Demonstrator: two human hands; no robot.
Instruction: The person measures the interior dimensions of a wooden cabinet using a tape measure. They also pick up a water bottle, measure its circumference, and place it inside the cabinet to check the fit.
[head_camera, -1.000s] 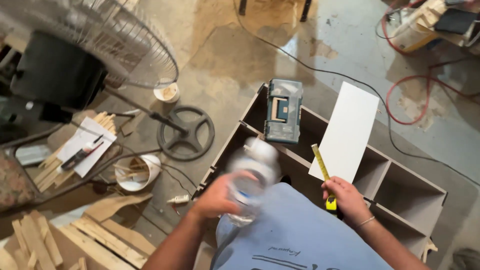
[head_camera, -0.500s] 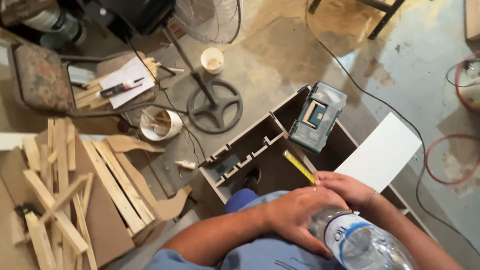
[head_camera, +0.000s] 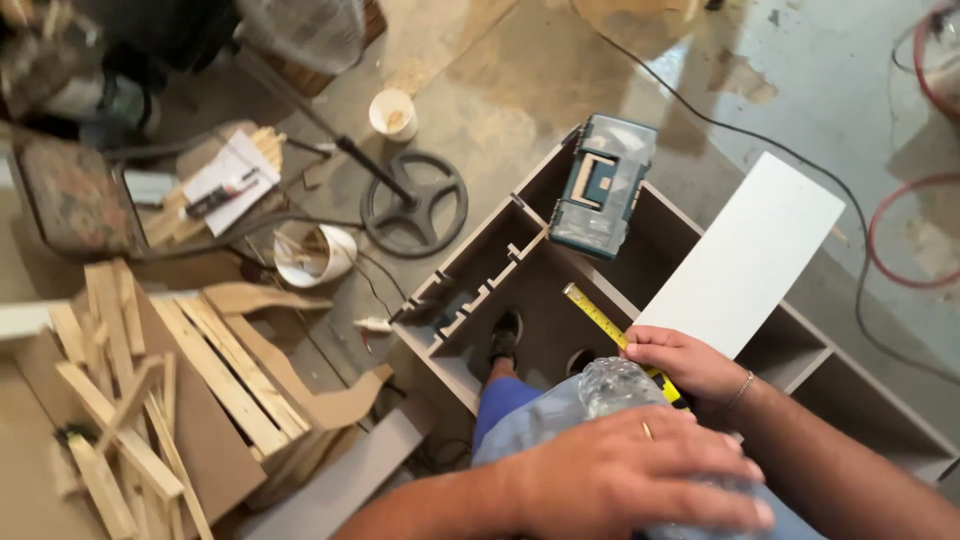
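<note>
Open compartments of the grey cabinet frame (head_camera: 520, 290) beyond the fingertips. Left hand (head_camera: 625, 480) wrapped over a clear crinkled plastic bottle (head_camera: 615, 385); right hand (head_camera: 685, 362) closed on a yellow tape measure (head_camera: 600, 318), white panel (head_camera: 745, 255) just past.

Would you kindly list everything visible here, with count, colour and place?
Clear plastic bottle: one, transparent, under the left hand.
Yellow tape measure blade: one, yellow, by the right hand, over the cabinet.
Grey compartment cabinet: one, grey, centre floor.
Teal tool case: one, teal-grey, on the cabinet's top edge.
White flat board: one, white, lying across the cabinet.
Black fan base: one, black, floor left of the cabinet.
Pale paper cup: one, cream, floor above the fan base.
Wood offcuts: many, pale, left.
Left hand: one, on the bottle.
Right hand: one, on the tape.
</note>
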